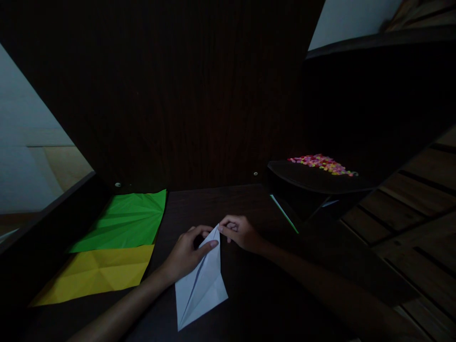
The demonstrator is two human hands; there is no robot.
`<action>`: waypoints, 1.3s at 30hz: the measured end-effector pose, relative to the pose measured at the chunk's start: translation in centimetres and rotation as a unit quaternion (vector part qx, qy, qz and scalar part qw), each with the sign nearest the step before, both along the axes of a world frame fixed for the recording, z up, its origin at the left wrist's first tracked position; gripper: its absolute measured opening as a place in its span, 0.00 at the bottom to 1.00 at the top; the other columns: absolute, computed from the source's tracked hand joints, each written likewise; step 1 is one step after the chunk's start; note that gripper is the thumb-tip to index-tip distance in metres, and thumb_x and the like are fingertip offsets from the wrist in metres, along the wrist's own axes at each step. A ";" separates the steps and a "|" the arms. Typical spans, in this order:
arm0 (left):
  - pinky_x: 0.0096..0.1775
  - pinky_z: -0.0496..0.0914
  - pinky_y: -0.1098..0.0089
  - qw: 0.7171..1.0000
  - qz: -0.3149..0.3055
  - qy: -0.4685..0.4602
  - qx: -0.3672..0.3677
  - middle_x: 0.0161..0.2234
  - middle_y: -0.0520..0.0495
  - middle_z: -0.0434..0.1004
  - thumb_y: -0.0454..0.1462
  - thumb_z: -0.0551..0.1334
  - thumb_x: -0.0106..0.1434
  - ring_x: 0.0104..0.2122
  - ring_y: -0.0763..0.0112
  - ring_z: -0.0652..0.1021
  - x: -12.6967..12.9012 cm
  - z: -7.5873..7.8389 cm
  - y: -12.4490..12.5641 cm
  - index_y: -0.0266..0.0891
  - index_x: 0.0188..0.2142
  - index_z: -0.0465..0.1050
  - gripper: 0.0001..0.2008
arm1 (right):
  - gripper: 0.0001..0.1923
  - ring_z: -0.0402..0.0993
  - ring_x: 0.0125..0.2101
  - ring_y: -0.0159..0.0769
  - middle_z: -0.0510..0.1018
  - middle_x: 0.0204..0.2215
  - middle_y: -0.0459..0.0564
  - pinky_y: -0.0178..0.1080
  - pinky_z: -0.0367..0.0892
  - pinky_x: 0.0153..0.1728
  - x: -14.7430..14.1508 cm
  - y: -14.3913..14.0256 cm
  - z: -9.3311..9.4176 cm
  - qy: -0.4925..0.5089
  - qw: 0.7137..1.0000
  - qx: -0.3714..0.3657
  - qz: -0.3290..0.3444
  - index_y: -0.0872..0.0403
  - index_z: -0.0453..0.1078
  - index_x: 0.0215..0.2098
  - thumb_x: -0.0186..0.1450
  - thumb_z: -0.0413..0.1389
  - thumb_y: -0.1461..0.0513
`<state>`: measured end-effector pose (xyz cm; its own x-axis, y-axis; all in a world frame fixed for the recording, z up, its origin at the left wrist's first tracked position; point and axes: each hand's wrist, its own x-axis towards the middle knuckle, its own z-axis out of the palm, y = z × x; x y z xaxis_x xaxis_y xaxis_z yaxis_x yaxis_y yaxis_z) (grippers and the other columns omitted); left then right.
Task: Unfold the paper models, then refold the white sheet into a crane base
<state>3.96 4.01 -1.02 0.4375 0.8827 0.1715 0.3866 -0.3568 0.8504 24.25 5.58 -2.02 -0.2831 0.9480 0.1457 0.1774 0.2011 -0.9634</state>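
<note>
A sheet of white paper [208, 289], folded into a long pointed shape with a crease gap down its middle, lies on the dark tabletop. Its narrow tip points away from me. My left hand [188, 251] grips the paper's left edge near the tip, thumb on top and fingers partly hidden behind it. At the very tip, my right hand [240, 232] pinches the paper between thumb and index finger, its other fingers curled. The lower, wider end of the paper lies free of both hands.
Creased green paper [124, 218] and yellow paper [103, 270] lie to the left. Small colourful pieces [324, 164] are heaped on a dark curved shelf [302, 178] at right. A thin green-and-white strip [284, 213] lies below it. A dark upright panel [199, 95] stands behind.
</note>
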 end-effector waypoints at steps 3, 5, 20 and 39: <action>0.36 0.67 0.69 0.998 -0.016 -0.043 -0.046 0.30 0.49 0.79 0.43 0.64 0.62 0.32 0.66 0.75 0.6 0.5 0.9 0.38 0.36 0.80 0.11 | 0.11 0.67 0.19 0.27 0.74 0.24 0.45 0.30 0.63 0.19 0.0 0.0 -0.1 0.004 1.000 0.019 -0.007 0.56 0.71 0.30 0.61 0.59 0.55; 0.31 0.65 0.72 0.996 -0.027 -0.062 -0.067 0.26 0.50 0.77 0.44 0.64 0.61 0.27 0.70 0.72 1.1 0.5 1.4 0.36 0.33 0.80 0.13 | 0.11 0.67 0.19 0.26 0.74 0.25 0.45 0.30 0.63 0.19 0.0 0.1 0.0 0.012 1.000 0.027 -0.009 0.56 0.71 0.30 0.61 0.59 0.55; 0.23 0.59 0.75 0.979 -0.010 -0.161 -0.125 0.19 0.52 0.70 0.51 0.69 0.54 0.20 0.76 0.67 2.1 -0.7 2.0 0.34 0.24 0.77 0.20 | 0.07 0.68 0.26 0.30 0.76 0.29 0.48 0.32 0.62 0.25 0.4 0.0 0.6 -0.006 0.996 0.093 -0.006 0.55 0.74 0.29 0.62 0.59 0.60; 0.25 0.61 0.74 0.978 -0.037 -0.150 -0.140 0.22 0.51 0.74 0.50 0.69 0.55 0.21 0.74 0.69 2.1 -1.2 1.5 0.34 0.29 0.79 0.18 | 0.08 0.67 0.23 0.29 0.74 0.26 0.46 0.32 0.62 0.24 0.2 -0.2 0.3 0.045 0.998 0.047 0.009 0.55 0.74 0.27 0.59 0.61 0.58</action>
